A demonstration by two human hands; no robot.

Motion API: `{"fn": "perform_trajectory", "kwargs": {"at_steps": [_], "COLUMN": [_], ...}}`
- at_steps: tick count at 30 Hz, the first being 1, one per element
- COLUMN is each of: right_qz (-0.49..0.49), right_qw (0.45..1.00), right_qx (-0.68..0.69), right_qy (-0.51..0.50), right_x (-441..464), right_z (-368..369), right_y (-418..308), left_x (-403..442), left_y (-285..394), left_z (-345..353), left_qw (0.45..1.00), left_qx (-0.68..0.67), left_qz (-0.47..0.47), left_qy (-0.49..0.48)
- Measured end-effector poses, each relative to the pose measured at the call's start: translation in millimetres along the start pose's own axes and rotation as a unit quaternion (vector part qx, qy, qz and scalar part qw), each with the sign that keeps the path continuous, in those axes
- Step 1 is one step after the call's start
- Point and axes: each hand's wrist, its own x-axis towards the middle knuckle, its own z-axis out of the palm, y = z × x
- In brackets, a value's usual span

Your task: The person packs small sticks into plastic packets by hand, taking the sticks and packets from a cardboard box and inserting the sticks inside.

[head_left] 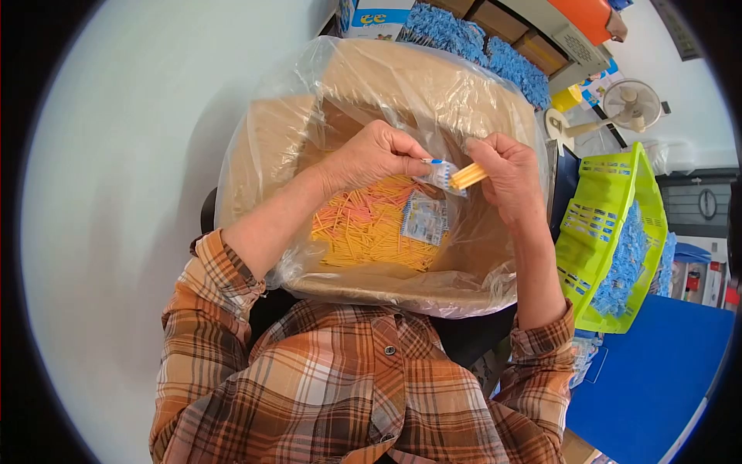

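Observation:
My left hand pinches the edge of a small clear plastic packet with blue print. In my right hand is a small bundle of thin yellow sticks. Their ends meet the packet's mouth; I cannot tell whether any are inside it. Both hands are above a cardboard box lined with a clear plastic bag. Many loose yellow and pink sticks lie in the box, with a printed clear packet on top of them.
A lime-green basket of blue-printed packets stands at the right, beside a blue panel. More blue packets are piled behind the box. A white fan is at the upper right, a pale wall at the left.

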Motion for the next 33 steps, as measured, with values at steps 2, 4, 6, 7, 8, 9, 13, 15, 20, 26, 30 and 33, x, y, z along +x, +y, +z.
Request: {"fn": "perform_trajectory", "kwargs": {"at_steps": [2, 4, 6, 7, 8, 9, 13, 15, 20, 26, 30, 33], "right_qz": [-0.074, -0.154, -0.169, -0.177, -0.172, -0.168, -0.081, -0.15, -0.182, -0.088, 0.047, 0.11], "right_qw": [0.992, 0.97, 0.964, 0.96, 0.965, 0.969, 0.992, 0.983, 0.976, 0.992, 0.998, 0.957], "right_qx": [-0.094, -0.175, -0.201, -0.214, -0.194, -0.172, -0.05, -0.072, -0.076, -0.028, 0.031, -0.026], "right_qy": [0.036, 0.068, 0.046, 0.035, 0.048, 0.061, 0.079, 0.08, 0.096, 0.086, 0.032, 0.268], "right_x": [2.9, 2.9, -5.4, -9.2, -10.7, -11.7, -19.5, -23.0, -36.0, -125.5, -244.1, -318.8], "right_z": [5.9, 12.3, 23.8, 26.9, 26.7, 26.6, 17.4, 30.0, 46.3, -22.4, -110.9, -167.9], "right_y": [3.2, 2.8, -4.9, -9.5, -12.1, -14.1, -6.6, 12.1, 37.1, 35.3, 63.3, 85.2], "left_x": [-0.6, -1.1, -0.9, -0.8, 0.1, 1.8, 2.1, 2.0, 0.9, -5.8, -9.1, -14.0], "left_y": [0.3, 0.3, -0.3, -1.0, -4.3, -9.1, -8.8, -9.9, -10.8, 1.7, 10.0, 41.5], "left_z": [-0.8, -0.6, 0.6, 1.1, 0.6, -0.8, -0.7, -1.7, 2.4, 7.2, 13.0, 35.6], "left_qw": [1.0, 1.0, 0.999, 0.999, 0.998, 0.997, 0.993, 0.997, 0.998, 0.998, 0.989, 0.979], "left_qx": [0.004, 0.005, -0.029, -0.046, -0.058, -0.069, -0.109, -0.076, -0.051, 0.047, 0.122, 0.138], "left_qz": [-0.008, -0.013, -0.015, -0.017, -0.017, -0.017, -0.013, -0.009, -0.023, -0.029, -0.078, -0.138], "left_qy": [0.002, 0.005, 0.014, 0.019, 0.021, 0.023, 0.032, 0.031, 0.005, -0.023, -0.028, -0.059]}}
